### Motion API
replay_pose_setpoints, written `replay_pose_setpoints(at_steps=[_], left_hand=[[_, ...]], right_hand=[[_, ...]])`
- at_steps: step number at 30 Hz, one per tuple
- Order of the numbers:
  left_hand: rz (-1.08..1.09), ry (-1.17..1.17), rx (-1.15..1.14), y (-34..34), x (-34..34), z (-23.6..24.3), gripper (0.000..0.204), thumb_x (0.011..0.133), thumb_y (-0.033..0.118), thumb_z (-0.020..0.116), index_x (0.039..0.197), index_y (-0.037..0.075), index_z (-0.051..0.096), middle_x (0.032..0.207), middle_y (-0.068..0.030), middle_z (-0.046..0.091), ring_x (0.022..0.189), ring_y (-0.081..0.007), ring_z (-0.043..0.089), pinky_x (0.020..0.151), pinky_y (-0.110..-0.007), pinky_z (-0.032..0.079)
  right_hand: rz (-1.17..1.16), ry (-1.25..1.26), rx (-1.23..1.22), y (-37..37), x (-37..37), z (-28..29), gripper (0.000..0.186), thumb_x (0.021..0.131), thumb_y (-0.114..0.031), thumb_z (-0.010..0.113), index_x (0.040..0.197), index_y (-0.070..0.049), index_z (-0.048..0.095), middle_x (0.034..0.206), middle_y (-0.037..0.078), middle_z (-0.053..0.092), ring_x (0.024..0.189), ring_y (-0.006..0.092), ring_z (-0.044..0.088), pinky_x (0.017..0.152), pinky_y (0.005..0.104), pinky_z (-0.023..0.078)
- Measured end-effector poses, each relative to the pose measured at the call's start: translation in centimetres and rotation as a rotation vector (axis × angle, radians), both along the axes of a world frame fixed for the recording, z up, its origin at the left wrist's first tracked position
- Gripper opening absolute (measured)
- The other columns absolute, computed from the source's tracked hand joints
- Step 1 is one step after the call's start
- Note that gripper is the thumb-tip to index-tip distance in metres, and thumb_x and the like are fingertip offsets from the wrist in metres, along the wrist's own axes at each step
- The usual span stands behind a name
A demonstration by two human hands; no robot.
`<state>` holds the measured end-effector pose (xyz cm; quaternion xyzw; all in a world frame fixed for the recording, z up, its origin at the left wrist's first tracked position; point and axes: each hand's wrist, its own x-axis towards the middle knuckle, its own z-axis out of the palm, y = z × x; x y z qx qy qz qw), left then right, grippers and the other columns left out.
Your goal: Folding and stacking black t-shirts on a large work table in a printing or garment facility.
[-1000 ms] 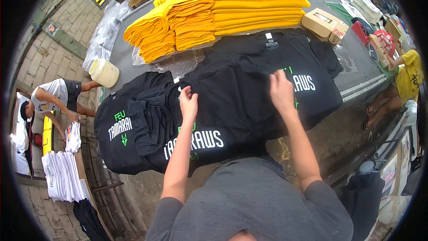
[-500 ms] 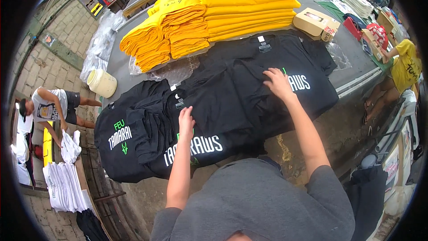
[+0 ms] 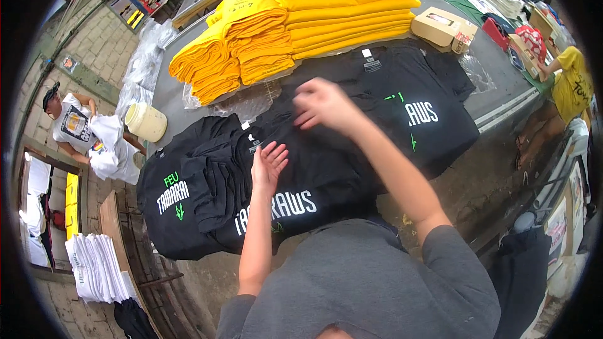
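Black T-shirts (image 3: pixel 352 179) with white and green printing lie in overlapping piles along the table's near side. Over the middle shirt, my left hand (image 3: pixel 270 164) is held palm inward with its fingers apart, holding nothing. My right hand (image 3: pixel 326 108) hovers above the same shirt's upper part, a little blurred, its fingers loosely bent and apart with nothing visible in them. Another printed black shirt (image 3: pixel 433 125) is spread to the right of my right forearm. At the left end, a folded black shirt (image 3: pixel 164 220) shows its print beside bunched black cloth.
Behind the shirts rise stacks of folded yellow shirts (image 3: pixel 352 9). A cardboard box (image 3: pixel 443 28) stands to their right, a cream tub (image 3: pixel 146 122) at the left edge. One person (image 3: pixel 78 127) holds white cloth near a white shirt stack (image 3: pixel 99 267); another in yellow (image 3: pixel 571 85) stands right.
My right hand has swung left from the right-hand shirt to above the middle one. My left hand has turned its palm inward. The person at left has straightened up with the white cloth.
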<state>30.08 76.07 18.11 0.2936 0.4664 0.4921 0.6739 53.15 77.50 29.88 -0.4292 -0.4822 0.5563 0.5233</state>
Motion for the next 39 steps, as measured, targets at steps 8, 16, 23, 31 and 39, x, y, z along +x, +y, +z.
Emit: replay_pose_setpoints(at_steps=[8,16,23,31,39], left_hand=[[0.005,-0.013,-0.063,-4.3,-6.4,-4.0,0.054,0.097,0.038,0.039,0.134,-0.001,0.037,0.133,-0.0226,0.047,0.121,-0.0321,0.048,0.101,-0.041,0.038],[0.139,0.153,-0.014,-7.7,-7.5,-1.5,0.026,0.094,0.018,0.047,0.112,0.001,0.056,0.104,-0.0129,0.063,0.090,-0.0197,0.063,0.078,-0.031,0.051],[0.029,0.143,0.054,-6.8,-3.3,-0.3,0.023,0.094,0.015,0.047,0.110,0.001,0.057,0.102,-0.0117,0.065,0.087,-0.0187,0.065,0.074,-0.030,0.054],[0.029,0.256,0.123,-7.2,-4.8,-0.1,0.022,0.095,0.015,0.047,0.109,0.002,0.058,0.103,-0.0085,0.064,0.087,-0.0161,0.064,0.072,-0.027,0.052],[0.103,0.256,0.028,-8.6,-8.0,-2.7,0.018,0.094,0.014,0.047,0.105,0.005,0.059,0.097,-0.0059,0.064,0.084,-0.0147,0.063,0.070,-0.027,0.050]], right_hand=[[-0.598,-1.069,0.054,-4.8,9.1,-8.6,0.033,0.076,-0.024,0.070,0.100,-0.003,0.061,0.100,0.017,0.061,0.095,0.0345,0.059,0.081,0.0424,0.048],[-0.541,-0.228,0.147,-7.2,12.3,-8.7,0.012,0.088,-0.009,0.058,0.081,-0.003,0.051,0.073,-0.003,0.046,0.074,0.0052,0.044,0.066,0.0215,0.037],[-0.835,-0.278,0.359,-3.8,3.1,-5.0,0.017,0.089,-0.016,0.057,0.094,0.000,0.052,0.084,0.008,0.054,0.079,0.0168,0.051,0.076,0.0306,0.043],[-0.472,-0.652,0.405,-5.9,-1.1,-7.1,0.048,0.081,-0.022,0.065,0.119,0.000,0.046,0.118,0.023,0.047,0.108,0.0394,0.051,0.090,0.0420,0.044],[-0.845,-0.868,0.136,-6.5,10.0,-14.0,0.013,0.083,-0.012,0.061,0.089,-0.004,0.052,0.084,0.017,0.053,0.081,0.0362,0.056,0.071,0.0428,0.044]])
